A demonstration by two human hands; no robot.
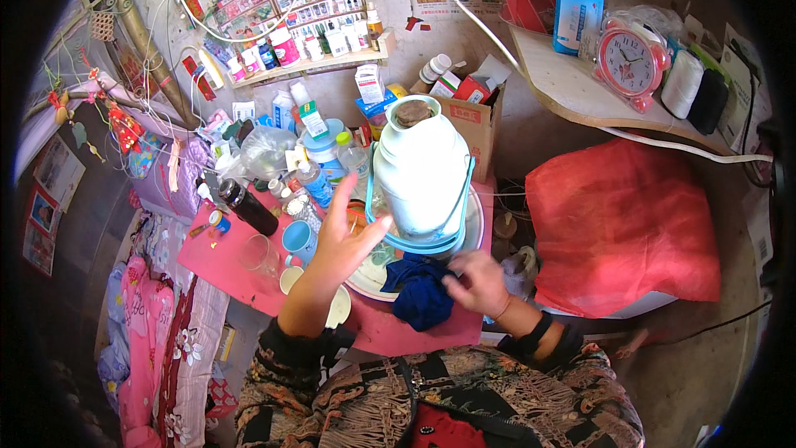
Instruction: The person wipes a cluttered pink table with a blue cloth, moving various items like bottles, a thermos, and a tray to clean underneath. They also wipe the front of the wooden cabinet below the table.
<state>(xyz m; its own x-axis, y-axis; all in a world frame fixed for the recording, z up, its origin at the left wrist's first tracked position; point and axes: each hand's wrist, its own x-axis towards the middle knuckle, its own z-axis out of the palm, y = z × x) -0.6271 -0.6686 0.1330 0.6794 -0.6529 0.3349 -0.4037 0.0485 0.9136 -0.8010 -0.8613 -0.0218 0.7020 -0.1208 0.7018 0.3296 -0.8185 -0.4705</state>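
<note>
A pale blue thermos flask (423,174) with a cork stopper (413,113) and a blue carrying handle stands on a round tray (477,214) on the pink-topped table. My left hand (345,236) is raised just left of the flask, thumb and fingers spread, holding nothing. Beside the flask's base lies a crumpled dark blue cloth (423,295). My right hand (479,283) is at the cloth's right edge with bent fingers; whether it grips the cloth is not clear. A blue mug (300,241), a clear glass (259,253) and a pale bowl (339,307) are near my left forearm.
A black bottle (249,206), plastic bottles and bags crowd the table's back left. Behind the flask is a cardboard box (479,118) with medicine boxes. A shelf at upper right holds a pink alarm clock (631,61). Red cloth (622,230) covers something at right.
</note>
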